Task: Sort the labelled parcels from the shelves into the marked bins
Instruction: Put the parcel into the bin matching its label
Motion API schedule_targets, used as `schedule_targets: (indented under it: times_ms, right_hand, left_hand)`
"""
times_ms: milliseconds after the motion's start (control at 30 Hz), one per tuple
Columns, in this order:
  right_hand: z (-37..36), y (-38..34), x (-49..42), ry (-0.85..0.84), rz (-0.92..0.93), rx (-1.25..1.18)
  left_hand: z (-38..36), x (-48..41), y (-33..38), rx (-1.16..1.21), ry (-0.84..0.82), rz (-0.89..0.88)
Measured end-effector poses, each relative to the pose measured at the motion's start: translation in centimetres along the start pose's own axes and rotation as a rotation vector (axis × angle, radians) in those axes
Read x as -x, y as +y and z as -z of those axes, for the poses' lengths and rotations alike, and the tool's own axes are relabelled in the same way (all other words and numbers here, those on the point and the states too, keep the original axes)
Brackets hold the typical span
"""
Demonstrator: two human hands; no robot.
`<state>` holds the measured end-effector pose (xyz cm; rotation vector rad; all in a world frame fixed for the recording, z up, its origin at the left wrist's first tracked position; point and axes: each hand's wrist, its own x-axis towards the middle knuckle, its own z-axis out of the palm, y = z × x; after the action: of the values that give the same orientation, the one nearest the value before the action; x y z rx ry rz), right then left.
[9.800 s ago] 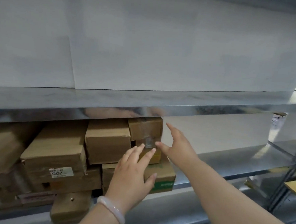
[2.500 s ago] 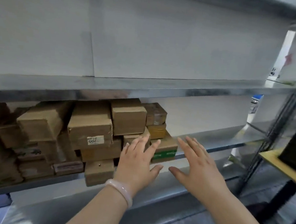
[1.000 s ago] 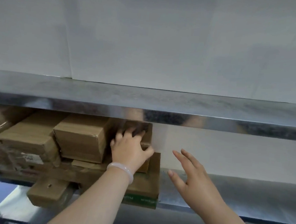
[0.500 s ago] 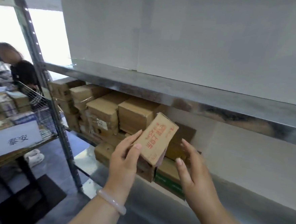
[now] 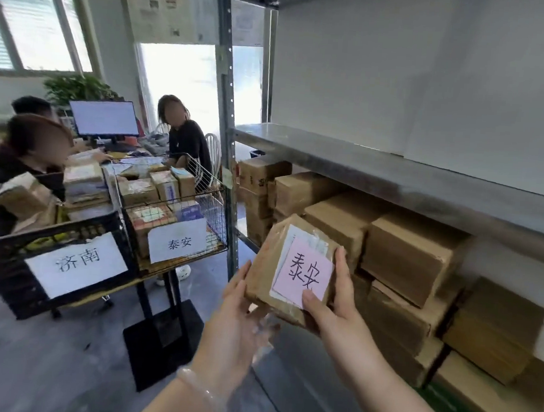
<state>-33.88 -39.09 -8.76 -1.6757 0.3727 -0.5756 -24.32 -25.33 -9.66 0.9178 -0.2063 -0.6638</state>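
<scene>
**Two adjacent bins, one held parcel: misplacement and drop hazards**

Head view.

1. Position. The parcel [image 5: 285, 290] is off the shelf [image 5: 395, 179]. It is held in the air in front of the stacked boxes [image 5: 412, 257].
2. Grip. The left hand [image 5: 236, 325] supports the lower left side, with its fingers [image 5: 241, 276] extended against the cardboard. The right hand [image 5: 337, 310] clamps the right edge. Its thumb presses on the pink label [image 5: 303, 270] and its other fingers wrap the far side.
3. Hazard, wrong bin. The label characters match the sign [image 5: 176, 242] on the wire bin [image 5: 219, 224]. The black bin [image 5: 2, 267] stands directly beside it under a different sign [image 5: 76, 264]. A hurried placement could land in the wrong one.
4. Hazard, overflow. The wire bin is already piled high. A parcel set on top would likely slide or tip out.
5. Hazard, label. Thumb pressure may crease or lift the pink label.

Not visible or unclear:
- The parcel's underside and the left palm.
- The white label, mostly covered by the pink one.
- A glossy scrap [image 5: 265, 329] below the parcel, possibly loose tape.
- The stack's right end, cut off by the frame.
</scene>
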Motion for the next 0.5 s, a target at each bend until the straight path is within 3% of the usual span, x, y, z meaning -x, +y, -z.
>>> schedule_targets:
  times_ms: [100,300,500]
  right_hand:
    - [-5.1,-0.1,-2.9,-0.056,0.035,0.025]
    - [-16.5,-0.9,-9.1,-0.182,0.087,0.144]
    - [-25.2,-1.5,-13.3,-0.231,0.044,0.091]
  left_hand:
    - [4.5,-1.7,4.1,-0.284,0.087,-0.199]
    - [11.9,-5.0,12.7,-0.639,0.033,-0.364]
    - [20.1,-8.6,18.3,-0.483,0.212,-0.292]
